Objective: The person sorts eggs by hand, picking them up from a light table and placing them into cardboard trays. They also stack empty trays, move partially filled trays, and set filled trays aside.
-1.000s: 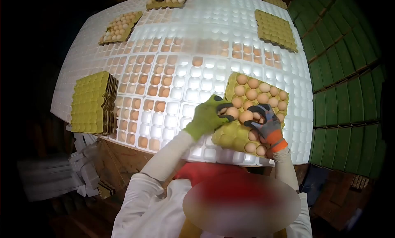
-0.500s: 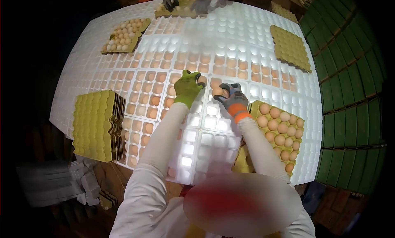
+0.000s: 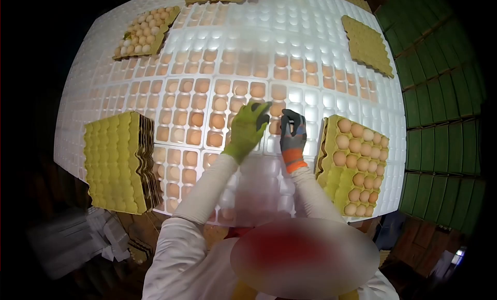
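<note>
My left hand (image 3: 247, 129), in a green glove with dark fingertips, reaches over a white egg tray (image 3: 208, 125) whose square cells hold brown eggs. Its fingers are stretched out, with no egg visible in them; part of the tray is hidden beneath. Close to its right, my right hand (image 3: 293, 134) wears a grey glove with an orange cuff. Between its thumb and fingers a gap shows, and no egg is visible there. Several eggs (image 3: 277, 109) sit in a column of cells between the two hands.
At the right stands a yellow pulp tray (image 3: 339, 183) part filled with eggs. A stack of pulp trays (image 3: 111, 162) is at the left. Farther back are another pulp tray of eggs (image 3: 142, 34) and a pulp tray (image 3: 366, 46). Green stacked crates (image 3: 440, 108) line the right side.
Both hands have let go of the eggs they held, which now appear to lie in the cells. The left hand has come nearer to me. The co-worker's gloved hands have mostly left the view.
</note>
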`<state>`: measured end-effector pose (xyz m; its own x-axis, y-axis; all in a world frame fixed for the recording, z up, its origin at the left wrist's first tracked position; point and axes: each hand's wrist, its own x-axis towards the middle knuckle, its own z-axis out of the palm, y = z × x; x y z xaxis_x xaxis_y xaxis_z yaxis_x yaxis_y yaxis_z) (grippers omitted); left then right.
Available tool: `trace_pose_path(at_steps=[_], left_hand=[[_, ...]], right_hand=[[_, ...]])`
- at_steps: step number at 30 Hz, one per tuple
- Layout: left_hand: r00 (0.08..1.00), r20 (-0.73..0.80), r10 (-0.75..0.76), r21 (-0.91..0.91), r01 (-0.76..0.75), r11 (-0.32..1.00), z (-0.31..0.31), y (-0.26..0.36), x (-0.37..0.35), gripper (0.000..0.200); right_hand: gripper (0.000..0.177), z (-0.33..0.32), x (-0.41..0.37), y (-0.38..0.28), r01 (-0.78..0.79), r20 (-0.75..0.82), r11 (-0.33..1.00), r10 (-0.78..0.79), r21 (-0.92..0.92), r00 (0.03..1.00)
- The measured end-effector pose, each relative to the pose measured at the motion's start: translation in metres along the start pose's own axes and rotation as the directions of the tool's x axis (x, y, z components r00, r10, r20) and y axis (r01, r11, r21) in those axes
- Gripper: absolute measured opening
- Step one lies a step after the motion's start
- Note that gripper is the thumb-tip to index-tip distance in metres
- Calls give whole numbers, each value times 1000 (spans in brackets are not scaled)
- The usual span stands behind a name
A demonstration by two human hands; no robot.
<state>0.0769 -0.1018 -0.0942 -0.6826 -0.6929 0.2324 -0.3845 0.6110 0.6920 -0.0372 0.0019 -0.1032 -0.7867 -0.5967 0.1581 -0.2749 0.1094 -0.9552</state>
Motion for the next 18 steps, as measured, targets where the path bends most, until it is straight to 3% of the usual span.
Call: trace_pose_path(at_steps=[1,2,3,4,5,6,8,9,10,11,12,13,14,15,16,17,18], left_hand=[[982,-30,187,196,-177,964,6,0,-8,50],[981,87,171,251,-188,950,9,-3,-15,56],[976,60,207,314,-215,924,8,-2,-18,53],[978,-57,201,265,-179,948,19,-10,-19,51],[971,-164,177,197,-143,970,34,-17,-20,49],[982,-164,92,72,-81,994,25,-13,-22,48],[987,-158,-39,-147,15,989,14,10,-20,48],[986,-152,-74,-253,33,967,17,23,-21,48],[983,-147,-111,-356,52,933,19,40,-22,48],[994,-104,-41,-523,-20,852,16,68,-22,43],[996,88,-3,-548,51,835,14,98,-21,41],[984,148,102,-463,-22,886,21,127,-22,39],[955,112,275,-391,-212,896,40,140,-22,44],[917,93,388,-286,-349,892,56,155,-22,49],[890,118,441,-159,-422,893,72,166,-27,50],[856,153,493,-33,-495,869,84,174,-29,52],[866,234,442,-30,-448,893,88,179,-25,51]], right_hand=[[22,8,-10,14,60,11,983,-59,-174,998],[23,8,-23,27,238,161,893,-189,-383,969],[25,6,-31,24,406,323,725,-262,-556,909],[27,13,-33,29,266,219,896,-197,-355,956],[29,9,-37,23,124,135,949,-87,-290,987],[32,5,-41,16,-14,48,979,24,-204,999],[35,-23,-27,14,-95,55,989,102,-112,993],[36,-51,-23,-27,-201,88,902,181,383,980],[38,-86,-21,-58,-2,40,992,-3,125,999],[36,-119,-17,-67,101,2,994,-101,37,995],[32,-159,-15,-59,201,-24,933,-218,-300,976],[32,-197,-12,-66,180,26,879,-187,-442,982],[33,-227,-10,-69,204,107,784,-175,-587,979],[26,-250,1,-70,342,313,484,-143,-805,939],[29,-253,3,-75,345,370,348,5,-871,929],[32,-260,4,-72,367,400,306,51,-879,915],[35,-267,6,-69,392,428,265,96,-881,899]])
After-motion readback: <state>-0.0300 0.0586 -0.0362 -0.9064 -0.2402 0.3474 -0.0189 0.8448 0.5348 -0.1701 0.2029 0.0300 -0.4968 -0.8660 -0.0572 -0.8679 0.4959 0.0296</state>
